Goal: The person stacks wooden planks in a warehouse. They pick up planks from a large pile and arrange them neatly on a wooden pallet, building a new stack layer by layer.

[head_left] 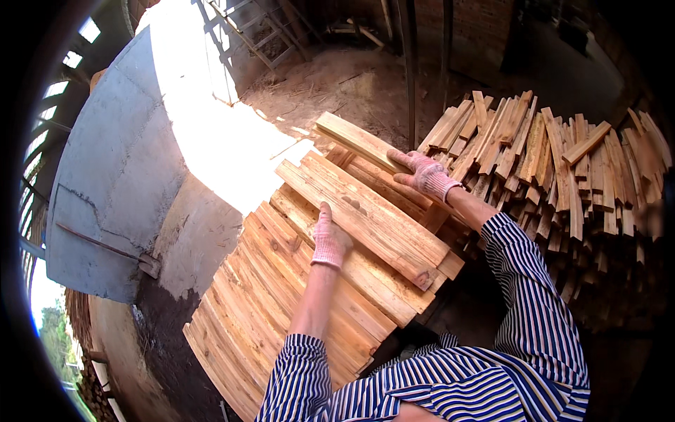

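My left hand [330, 240], in a pink-and-white knitted glove, lies on a light wooden board [365, 216] at the top of a stack. One of its fingers stretches along the board; the others are hidden or blurred. In a matching glove, my right hand [427, 174] grips another wooden plank [355, 141] farther back and to the right, its fingers across the plank's edge. That plank slants away from the near boards, with a gap between them. Under and left of my left hand, a layer of side-by-side boards [281, 295] spreads toward me.
A big loose pile of narrow wooden sticks [541, 155] lies to the right. At left stands a large grey curved slab [112, 176] with a long-handled tool [105, 243] against it. Dark posts [409, 70] rise behind, and a ladder-like frame [253, 32] leans farther back. Bright sunlight covers the floor.
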The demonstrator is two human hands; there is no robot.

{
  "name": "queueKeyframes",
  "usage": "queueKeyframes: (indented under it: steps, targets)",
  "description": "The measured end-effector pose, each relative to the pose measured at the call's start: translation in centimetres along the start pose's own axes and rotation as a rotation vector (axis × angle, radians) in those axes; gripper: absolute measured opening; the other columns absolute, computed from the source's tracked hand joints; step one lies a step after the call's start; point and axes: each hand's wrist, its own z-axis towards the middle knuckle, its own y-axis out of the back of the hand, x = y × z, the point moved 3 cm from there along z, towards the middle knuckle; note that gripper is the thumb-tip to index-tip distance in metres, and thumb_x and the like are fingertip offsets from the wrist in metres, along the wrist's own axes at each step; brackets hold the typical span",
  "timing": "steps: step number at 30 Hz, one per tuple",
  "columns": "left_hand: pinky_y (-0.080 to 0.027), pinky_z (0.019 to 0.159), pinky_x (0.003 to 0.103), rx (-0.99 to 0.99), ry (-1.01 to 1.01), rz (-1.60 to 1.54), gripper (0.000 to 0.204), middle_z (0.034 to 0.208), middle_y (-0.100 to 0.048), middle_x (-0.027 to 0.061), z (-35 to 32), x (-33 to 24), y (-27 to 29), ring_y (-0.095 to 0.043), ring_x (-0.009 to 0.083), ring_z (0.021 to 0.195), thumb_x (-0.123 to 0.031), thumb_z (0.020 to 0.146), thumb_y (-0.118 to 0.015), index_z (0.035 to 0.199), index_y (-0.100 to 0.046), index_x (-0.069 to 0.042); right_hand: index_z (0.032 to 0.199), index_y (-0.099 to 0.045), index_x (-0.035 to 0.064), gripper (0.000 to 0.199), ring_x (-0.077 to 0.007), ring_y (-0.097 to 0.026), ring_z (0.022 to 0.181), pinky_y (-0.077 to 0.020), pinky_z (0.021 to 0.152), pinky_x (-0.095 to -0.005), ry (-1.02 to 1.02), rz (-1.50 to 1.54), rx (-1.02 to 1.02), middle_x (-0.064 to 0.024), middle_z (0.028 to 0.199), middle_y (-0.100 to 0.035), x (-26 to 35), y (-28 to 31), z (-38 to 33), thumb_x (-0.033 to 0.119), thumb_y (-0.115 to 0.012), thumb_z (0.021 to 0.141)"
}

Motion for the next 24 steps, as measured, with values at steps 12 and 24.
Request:
queueKeyframes:
  steps: [12,24]
  targets:
    - [-0.05,0.105,0.038,0.169,0.06,0.063,0.059,0.142,-0.055,0.0162,1.4,0.2,-7.8,-0.06,0.0271,0.119,-0.047,0.105,-0.05,0.143,-0.045,-0.002,0.148,-0.038,0.0058,0.079,-0.0427,-0.054,0.123,-0.0482,0.1,-0.0484,0.258,0.048,0.033,-0.0274,0.131,-0.054,5.9,-0.3,-1.6,0.064,-0.05,0.096]
    - [-0.019,0.119,0.059,0.704,-0.881,2.367,0.057,0.143,-0.057,0.014,6.6,7.5,-9.7,-0.039,0.0379,0.143,-0.057,0.101,-0.042,0.131,-0.064,-0.014,0.147,-0.034,0.0214,0.057,-0.0181,-0.061,0.064,-0.0572,0.054,-0.0406,-0.565,1.615,-0.794,-0.0042,0.091,-0.06,-12.2,-8.3,-29.2,0.05,-0.054,0.102]
